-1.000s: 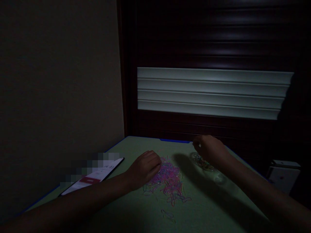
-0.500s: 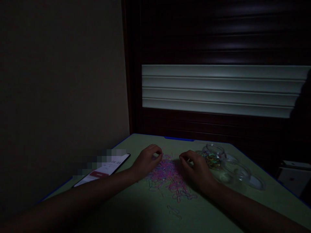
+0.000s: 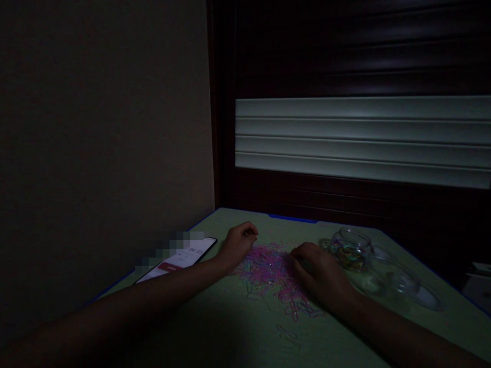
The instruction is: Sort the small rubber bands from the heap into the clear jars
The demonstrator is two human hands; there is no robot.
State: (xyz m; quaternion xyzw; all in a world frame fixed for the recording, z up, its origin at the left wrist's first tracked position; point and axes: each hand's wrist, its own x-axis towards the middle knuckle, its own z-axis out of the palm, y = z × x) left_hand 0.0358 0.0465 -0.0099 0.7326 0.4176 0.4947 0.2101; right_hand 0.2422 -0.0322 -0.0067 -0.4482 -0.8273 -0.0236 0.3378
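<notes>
Coloured elastic bands (image 3: pixel 268 268), heaped, dimly lit
Left hand (image 3: pixel 240 244) and right hand (image 3: pixel 318 268) flank the heap, hiding its edges; too dark to tell either grip's state.

Thin loops (image 3: pixel 270 271), mostly pink and purple, apparently elastic bands, are heaped loosely at lower centre; a few are strewn nearer the bottom edge.

Slender bare forearms (image 3: pixel 180 288); narrow wrists (image 3: pixel 224 265); a bare left hand (image 3: pixel 238 242); a bare right hand (image 3: pixel 321 272)
</notes>
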